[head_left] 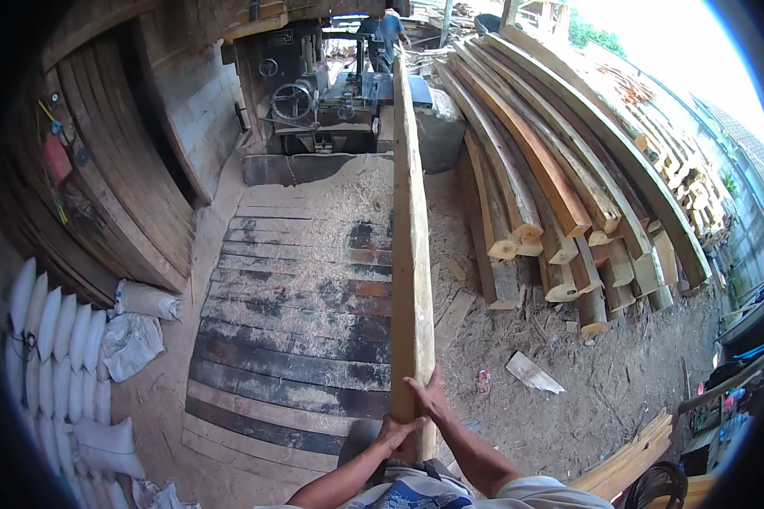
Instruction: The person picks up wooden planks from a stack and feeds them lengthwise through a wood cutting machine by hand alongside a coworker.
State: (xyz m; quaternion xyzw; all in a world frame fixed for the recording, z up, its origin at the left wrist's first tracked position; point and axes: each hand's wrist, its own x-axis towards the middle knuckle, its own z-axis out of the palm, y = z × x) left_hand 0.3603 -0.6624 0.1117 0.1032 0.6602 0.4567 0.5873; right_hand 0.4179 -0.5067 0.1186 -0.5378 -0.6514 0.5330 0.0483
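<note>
One machine point(348, 110) serves as reference; I count two handwheels on it, one large handwheel point(291, 101) and one small handwheel point(268, 67). One long beam point(412, 280) runs from the machine's right side toward the person; its near portion lies between two bare hands. The left hand point(396, 434) has its fingers closed around the beam; the right hand point(430, 399) clasps it nearer the machine; the fingers' undersides are hidden. One co-worker point(388, 30) stands behind the machine; the head is cut off from view. Right of the machine lies a timber stack point(560, 199); its ends overlap, preventing an exact count; one wood scrap point(535, 372) lies in front of the stack. Left-front of the machine stand white sacks point(51, 322), more than ten; dark borders obscure the outermost; whether the beam's far end touches the machine, I cannot tell.
</note>
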